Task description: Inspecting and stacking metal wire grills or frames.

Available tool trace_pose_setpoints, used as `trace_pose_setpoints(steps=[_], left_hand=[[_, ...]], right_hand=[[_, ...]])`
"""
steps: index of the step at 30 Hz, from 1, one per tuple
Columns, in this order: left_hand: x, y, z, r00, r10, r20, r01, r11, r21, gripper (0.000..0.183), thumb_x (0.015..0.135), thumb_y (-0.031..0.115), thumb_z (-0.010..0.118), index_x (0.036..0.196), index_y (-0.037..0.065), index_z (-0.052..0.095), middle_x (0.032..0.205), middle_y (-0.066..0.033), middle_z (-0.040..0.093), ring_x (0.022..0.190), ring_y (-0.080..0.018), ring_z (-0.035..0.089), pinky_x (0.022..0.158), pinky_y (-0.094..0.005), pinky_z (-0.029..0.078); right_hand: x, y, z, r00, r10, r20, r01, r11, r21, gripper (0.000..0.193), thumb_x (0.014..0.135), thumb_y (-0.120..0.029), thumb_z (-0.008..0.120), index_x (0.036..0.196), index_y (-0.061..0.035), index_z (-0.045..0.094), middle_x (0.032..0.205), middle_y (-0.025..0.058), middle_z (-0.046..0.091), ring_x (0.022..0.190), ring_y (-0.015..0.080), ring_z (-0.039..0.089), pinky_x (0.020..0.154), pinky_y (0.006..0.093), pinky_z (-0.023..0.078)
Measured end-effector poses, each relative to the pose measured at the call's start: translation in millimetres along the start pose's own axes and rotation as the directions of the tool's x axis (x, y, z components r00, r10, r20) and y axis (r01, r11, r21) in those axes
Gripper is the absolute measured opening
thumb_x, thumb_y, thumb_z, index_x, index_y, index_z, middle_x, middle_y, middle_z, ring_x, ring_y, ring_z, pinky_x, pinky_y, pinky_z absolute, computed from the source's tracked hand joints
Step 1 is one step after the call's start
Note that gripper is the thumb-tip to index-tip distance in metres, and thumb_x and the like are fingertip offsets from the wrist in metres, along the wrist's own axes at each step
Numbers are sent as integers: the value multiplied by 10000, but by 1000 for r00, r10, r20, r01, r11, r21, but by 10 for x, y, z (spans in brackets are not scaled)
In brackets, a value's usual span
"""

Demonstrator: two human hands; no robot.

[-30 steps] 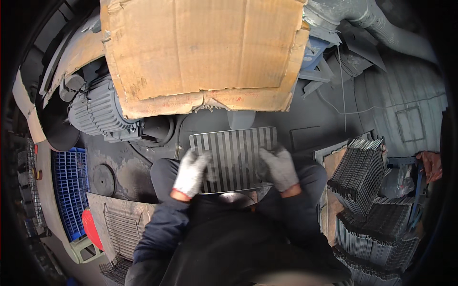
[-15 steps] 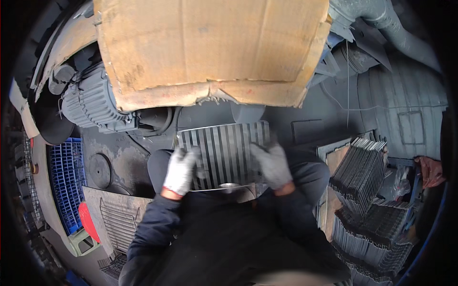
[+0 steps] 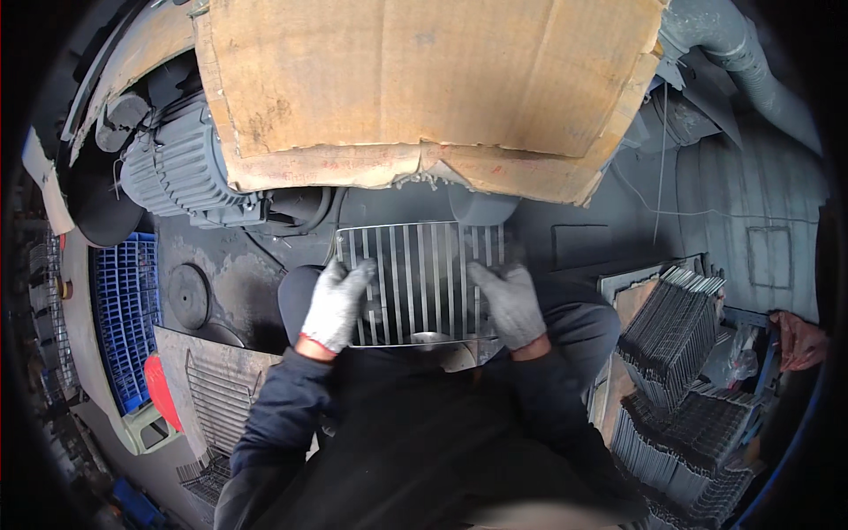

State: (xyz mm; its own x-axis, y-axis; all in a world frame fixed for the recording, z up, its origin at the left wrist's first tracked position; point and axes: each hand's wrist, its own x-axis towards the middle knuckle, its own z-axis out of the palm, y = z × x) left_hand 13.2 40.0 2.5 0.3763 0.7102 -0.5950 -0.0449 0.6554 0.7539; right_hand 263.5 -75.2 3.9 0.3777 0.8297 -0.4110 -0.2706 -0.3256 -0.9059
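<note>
- Silver rectangular slatted metal grille (image 3: 426, 283), held up between both hands.
- White-gloved left hand (image 3: 334, 302): grip holding the grille's left side.
- White-gloved right hand (image 3: 512, 306): grip holding its right side.
- Beyond the grip: brown cardboard sheet (image 3: 424, 84).
- Right of the grip: stacked grey metal racks (image 3: 669, 327).

Metal rack (image 3: 422, 284): less slanted than before; bars (image 3: 436, 265) show narrower, brighter, with wider dark gaps. Cardboard sheet (image 3: 428, 79): farther right in view.
</note>
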Motion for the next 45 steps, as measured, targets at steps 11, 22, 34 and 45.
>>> trace_pose_setpoints(steps=[11,22,34,45], left_hand=[[157,28,593,966,-108,234,119,992,-33,210,1043,116,689,1231,25,670,1017,-63,733,868,-169,711,792,-349,604],[503,-329,897,922,-59,383,80,996,-40,375,1038,101,690,1396,9,623,1259,-89,722,1063,-183,719,914,-318,595],[-596,460,-812,990,65,-123,-56,996,70,191,1057,158,674,1205,44,635,841,-24,658,601,-115,612,528,-266,515],[-1203,552,588,396,720,570,-751,-104,653,507,822,144,891,1271,35,682,1275,-207,682,1208,-392,670,1054,-443,522]], right_hand=[[-292,-405,-713,974,119,-193,-91,985,147,304,1027,-33,629,1314,22,715,1142,131,771,996,204,741,898,311,593],[-521,-445,-1094,959,-9,-282,6,1000,-11,383,998,-74,634,1360,43,679,1238,130,747,1142,213,696,1021,321,541],[-115,-74,466,913,-259,314,386,798,-464,295,1039,-210,736,1263,-25,687,1004,168,775,833,252,745,782,409,598],[-1079,-685,-26,916,-305,260,399,754,-522,386,936,-41,816,1297,14,691,1102,87,783,1012,210,762,935,349,612]])
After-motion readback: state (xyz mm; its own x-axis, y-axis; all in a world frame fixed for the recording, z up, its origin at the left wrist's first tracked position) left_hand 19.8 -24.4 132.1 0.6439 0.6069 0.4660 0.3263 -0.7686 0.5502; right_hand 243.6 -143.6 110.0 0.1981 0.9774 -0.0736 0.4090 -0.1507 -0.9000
